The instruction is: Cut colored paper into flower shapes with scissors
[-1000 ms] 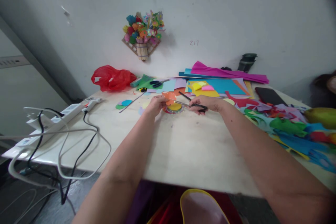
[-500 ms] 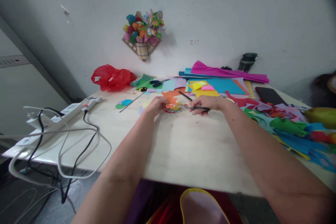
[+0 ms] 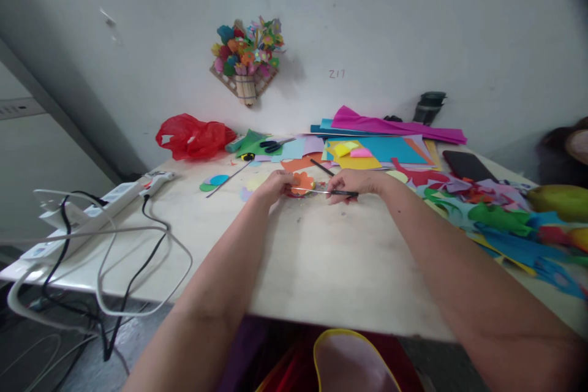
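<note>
Near the middle of the table, my left hand (image 3: 278, 182) pinches the left edge of a flower-shaped piece of orange paper (image 3: 303, 181). My right hand (image 3: 342, 182) is closed around the dark handles of a pair of scissors (image 3: 315, 190). Their thin metal blades point left, along the near side of the orange flower and close to my left fingers. Small paper scraps lie under and around the hands, too small to make out singly. Behind the flower is a larger piece of orange paper (image 3: 298, 164), and a dark stick-like thing (image 3: 321, 166) slants beside it.
A second pair of scissors (image 3: 273, 146) lies at the back, right of a red plastic bag (image 3: 193, 138). Coloured sheets (image 3: 395, 150) and a phone (image 3: 466, 165) are behind right. Paper offcuts (image 3: 500, 214) cover the right side. A power strip (image 3: 96, 211) with cables occupies the left edge.
The orange paper between my hands now shows a rounded petal outline, where it looked larger and ragged before. My right hand and the scissors have shifted slightly left. The view has moved a little.
</note>
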